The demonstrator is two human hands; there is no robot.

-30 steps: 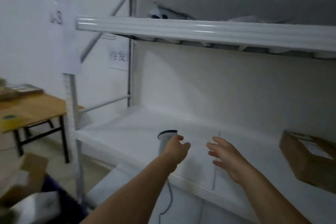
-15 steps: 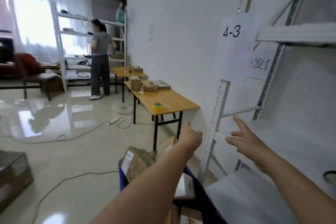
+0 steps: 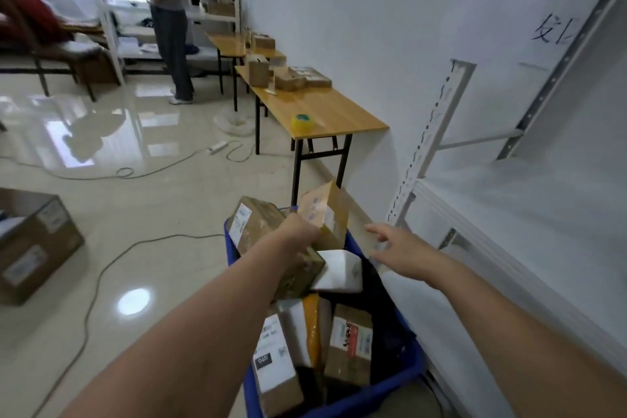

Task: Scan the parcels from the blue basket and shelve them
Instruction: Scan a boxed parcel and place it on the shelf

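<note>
Parcels (image 3: 276,363) crowd the blue basket (image 3: 409,378) on the floor beside the shelf (image 3: 509,210): stiff cardboard boxes, plus a white bag (image 3: 339,270) that looks soft and slippery. Left hand (image 3: 300,231) is at the tilted small box (image 3: 325,210) at the far end; its fingers are hidden, so I cannot tell whether it grips. Right hand (image 3: 398,248) hovers spread, holding nothing. That box looks light and rigid, best taken across its flat sides. Beyond stands a table (image 3: 339,115)
</note>
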